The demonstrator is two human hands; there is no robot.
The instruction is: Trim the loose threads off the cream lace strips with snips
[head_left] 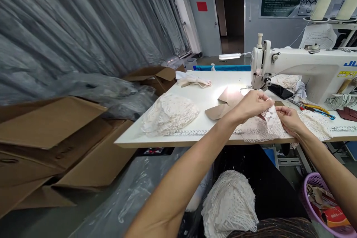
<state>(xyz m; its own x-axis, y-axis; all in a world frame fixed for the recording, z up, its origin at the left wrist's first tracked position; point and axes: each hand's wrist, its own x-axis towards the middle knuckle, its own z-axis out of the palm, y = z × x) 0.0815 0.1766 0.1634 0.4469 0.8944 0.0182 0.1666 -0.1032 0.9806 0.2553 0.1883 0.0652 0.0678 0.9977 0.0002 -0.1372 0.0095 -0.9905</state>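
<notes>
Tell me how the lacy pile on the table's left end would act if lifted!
The lacy pile would probably flop, since its thin cloth lies crumpled. It looks light because it's full of holes. Pieces might slip off, as it seems heaped in loose layers.

Open tabletop [192,93] mid-left — lace pile [170,114] beside, machine [295,65] right

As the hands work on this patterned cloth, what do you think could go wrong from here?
The left hand is close beneath the sewing machine's head, so fingers might get hurt if it ran. The pile of lace on the lap seems loose and could slide off. The patterned cloth, near the table's front edge, might slip if released.
</notes>
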